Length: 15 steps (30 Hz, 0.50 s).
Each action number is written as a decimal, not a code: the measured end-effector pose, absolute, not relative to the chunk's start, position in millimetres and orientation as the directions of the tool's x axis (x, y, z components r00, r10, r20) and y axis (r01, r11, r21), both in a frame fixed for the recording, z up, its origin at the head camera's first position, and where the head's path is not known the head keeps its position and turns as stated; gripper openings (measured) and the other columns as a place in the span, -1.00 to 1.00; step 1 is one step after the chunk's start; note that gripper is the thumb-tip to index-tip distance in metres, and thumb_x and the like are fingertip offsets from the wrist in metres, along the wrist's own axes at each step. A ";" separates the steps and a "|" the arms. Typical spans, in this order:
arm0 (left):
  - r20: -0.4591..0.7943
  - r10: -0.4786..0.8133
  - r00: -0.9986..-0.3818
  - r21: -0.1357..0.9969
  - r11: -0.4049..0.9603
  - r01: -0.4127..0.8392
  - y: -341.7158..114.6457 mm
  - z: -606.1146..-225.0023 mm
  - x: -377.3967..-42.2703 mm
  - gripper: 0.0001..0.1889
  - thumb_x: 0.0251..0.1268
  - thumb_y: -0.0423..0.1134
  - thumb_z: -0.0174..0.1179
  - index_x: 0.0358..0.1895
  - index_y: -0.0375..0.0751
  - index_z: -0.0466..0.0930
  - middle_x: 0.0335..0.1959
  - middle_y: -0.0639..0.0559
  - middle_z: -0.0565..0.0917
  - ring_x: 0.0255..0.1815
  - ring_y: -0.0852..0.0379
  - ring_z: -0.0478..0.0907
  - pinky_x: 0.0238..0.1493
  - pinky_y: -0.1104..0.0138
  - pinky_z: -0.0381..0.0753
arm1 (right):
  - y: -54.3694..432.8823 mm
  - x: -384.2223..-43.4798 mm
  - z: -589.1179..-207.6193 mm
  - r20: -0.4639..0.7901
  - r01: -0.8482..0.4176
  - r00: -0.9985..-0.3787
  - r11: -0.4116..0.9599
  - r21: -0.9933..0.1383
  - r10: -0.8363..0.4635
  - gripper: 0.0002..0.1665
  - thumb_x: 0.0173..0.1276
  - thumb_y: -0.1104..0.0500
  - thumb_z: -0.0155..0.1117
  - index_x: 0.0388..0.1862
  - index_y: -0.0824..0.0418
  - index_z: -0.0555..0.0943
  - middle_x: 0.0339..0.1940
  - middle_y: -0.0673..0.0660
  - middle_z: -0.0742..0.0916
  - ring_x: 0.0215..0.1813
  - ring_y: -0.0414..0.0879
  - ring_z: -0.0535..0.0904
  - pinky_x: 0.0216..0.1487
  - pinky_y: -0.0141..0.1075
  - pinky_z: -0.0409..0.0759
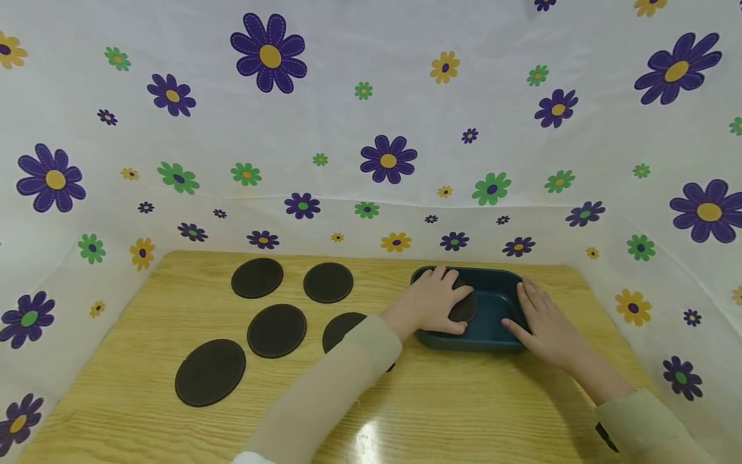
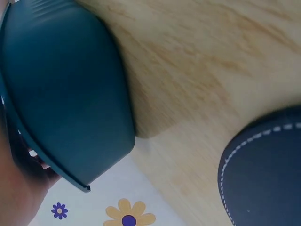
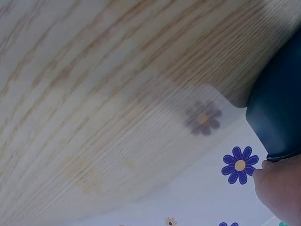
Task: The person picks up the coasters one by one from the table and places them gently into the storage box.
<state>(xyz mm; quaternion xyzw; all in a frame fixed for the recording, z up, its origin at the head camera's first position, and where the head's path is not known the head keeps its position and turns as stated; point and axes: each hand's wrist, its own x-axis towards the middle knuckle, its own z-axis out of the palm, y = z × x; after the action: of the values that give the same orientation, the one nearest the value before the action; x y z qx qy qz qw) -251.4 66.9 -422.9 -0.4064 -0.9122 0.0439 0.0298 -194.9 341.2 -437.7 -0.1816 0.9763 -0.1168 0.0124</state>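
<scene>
A dark teal rectangular plastic bin (image 1: 472,345) stands on the table toward the right. My left hand (image 1: 431,301) reaches over its left side and grips a round black coaster (image 1: 466,306) inside it; the hand hides part of that coaster. On the bin's right end rests my right hand (image 1: 547,328), its fingers fairly straight along the rim. In the left wrist view the bin's outer wall (image 2: 70,94) fills the left, the hand (image 2: 21,193) partly behind it. The right wrist view catches the bin's corner (image 3: 277,103) and part of the hand (image 3: 282,188).
Several round black coasters lie left of the bin, among them one at the back left (image 1: 257,278) and one at the front left (image 1: 210,372). Another coaster (image 1: 343,325) is partly under the left sleeve. A flower-patterned white cloth (image 1: 324,122) hangs around the wooden table (image 1: 452,406).
</scene>
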 end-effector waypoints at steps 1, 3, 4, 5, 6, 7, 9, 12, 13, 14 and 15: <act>0.017 0.742 -0.671 -0.113 0.668 0.736 67.7 -423.6 -251.4 -0.23 0.44 0.42 0.06 0.62 0.21 0.33 0.50 -0.02 0.43 0.44 -0.02 0.36 0.50 0.11 0.44 | 341.1 -194.7 -437.4 0.020 -0.353 -0.934 0.906 -0.233 -0.358 0.11 0.66 -0.22 0.09 0.68 0.60 -0.06 0.72 0.57 0.02 0.75 0.47 -0.12 0.72 0.27 -0.12; 0.009 0.737 -0.676 -0.128 0.671 0.730 68.7 -424.5 -251.0 -0.24 0.45 0.42 0.04 0.61 0.21 0.34 0.48 -0.02 0.44 0.42 -0.01 0.37 0.49 0.11 0.45 | 340.9 -194.3 -436.9 0.021 -0.354 -0.933 0.906 -0.234 -0.359 0.11 0.66 -0.22 0.08 0.68 0.60 -0.06 0.72 0.57 0.01 0.75 0.47 -0.12 0.73 0.27 -0.12; 0.001 0.734 -0.679 -0.137 0.673 0.727 69.1 -425.0 -250.9 -0.24 0.46 0.43 0.02 0.62 0.21 0.34 0.48 -0.02 0.44 0.42 -0.01 0.38 0.49 0.12 0.45 | 340.9 -194.4 -436.9 0.023 -0.354 -0.933 0.906 -0.233 -0.359 0.11 0.66 -0.22 0.08 0.68 0.60 -0.06 0.73 0.57 0.01 0.75 0.47 -0.11 0.73 0.27 -0.12; -0.008 0.730 -0.683 -0.144 0.675 0.723 69.2 -425.7 -250.9 -0.24 0.47 0.44 0.01 0.62 0.22 0.33 0.48 -0.02 0.44 0.42 0.00 0.37 0.49 0.13 0.44 | 340.8 -194.3 -436.8 0.024 -0.355 -0.933 0.906 -0.231 -0.360 0.11 0.66 -0.22 0.09 0.67 0.60 -0.06 0.73 0.57 0.01 0.75 0.47 -0.11 0.73 0.26 -0.12; -0.016 0.726 -0.687 -0.151 0.678 0.720 69.3 -426.3 -250.9 -0.24 0.48 0.44 0.00 0.62 0.22 0.32 0.49 -0.01 0.43 0.43 0.00 0.37 0.50 0.14 0.43 | 340.6 -194.2 -436.7 0.025 -0.356 -0.932 0.906 -0.230 -0.361 0.11 0.66 -0.22 0.09 0.67 0.60 -0.06 0.72 0.57 0.02 0.75 0.47 -0.10 0.73 0.26 -0.11; -0.024 0.723 -0.691 -0.154 0.680 0.717 69.3 -426.6 -250.8 -0.24 0.49 0.44 -0.01 0.63 0.22 0.32 0.50 -0.01 0.42 0.44 0.01 0.37 0.51 0.13 0.43 | 340.5 -194.1 -436.8 0.025 -0.357 -0.932 0.906 -0.229 -0.361 0.11 0.66 -0.22 0.09 0.67 0.60 -0.05 0.72 0.57 0.02 0.75 0.47 -0.10 0.73 0.26 -0.11; -0.037 0.715 -0.698 -0.155 0.686 0.711 69.0 -428.7 -251.4 -0.25 0.51 0.45 -0.04 0.64 0.23 0.30 0.52 -0.01 0.40 0.47 0.01 0.35 0.54 0.13 0.40 | 340.2 -193.8 -437.0 0.031 -0.359 -0.932 0.905 -0.227 -0.361 0.11 0.65 -0.22 0.10 0.67 0.61 -0.04 0.72 0.58 0.03 0.74 0.48 -0.08 0.72 0.27 -0.09; -0.045 0.705 -0.707 -0.150 0.695 0.703 67.7 -430.7 -252.1 -0.26 0.53 0.44 -0.06 0.65 0.24 0.28 0.56 -0.01 0.37 0.53 0.01 0.32 0.57 0.11 0.37 | 339.8 -193.3 -437.3 0.038 -0.359 -0.932 0.904 -0.231 -0.361 0.11 0.64 -0.21 0.11 0.66 0.62 -0.03 0.71 0.59 0.05 0.73 0.49 -0.07 0.71 0.28 -0.07; -0.044 0.704 -0.709 -0.147 0.697 0.702 67.1 -431.2 -252.3 -0.26 0.53 0.43 -0.06 0.65 0.24 0.28 0.57 -0.02 0.36 0.54 0.01 0.32 0.58 0.11 0.37 | 339.7 -193.2 -437.2 0.038 -0.359 -0.932 0.904 -0.233 -0.360 0.11 0.64 -0.21 0.12 0.66 0.62 -0.03 0.71 0.60 0.05 0.73 0.50 -0.07 0.71 0.28 -0.07; -0.044 0.703 -0.710 -0.147 0.698 0.701 66.3 -431.9 -252.6 -0.26 0.53 0.43 -0.06 0.65 0.24 0.27 0.58 -0.02 0.35 0.55 0.00 0.31 0.59 0.10 0.36 | 339.7 -193.0 -437.2 0.040 -0.358 -0.932 0.904 -0.234 -0.359 0.12 0.64 -0.21 0.12 0.66 0.62 -0.03 0.71 0.60 0.05 0.73 0.50 -0.07 0.71 0.28 -0.07; -0.043 0.703 -0.709 -0.151 0.697 0.701 65.4 -431.7 -252.6 -0.26 0.54 0.43 -0.06 0.65 0.24 0.27 0.58 -0.02 0.35 0.56 0.00 0.31 0.59 0.10 0.36 | 339.7 -192.8 -437.1 0.041 -0.359 -0.932 0.903 -0.235 -0.359 0.12 0.64 -0.22 0.12 0.66 0.62 -0.03 0.71 0.60 0.05 0.73 0.50 -0.07 0.71 0.28 -0.07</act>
<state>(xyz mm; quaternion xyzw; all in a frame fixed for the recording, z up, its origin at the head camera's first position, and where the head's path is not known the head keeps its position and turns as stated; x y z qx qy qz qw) -252.6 65.4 -431.7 -0.3811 -0.9212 0.0782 0.0092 -192.8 339.7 -437.1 -0.1840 0.9756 -0.1201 0.0016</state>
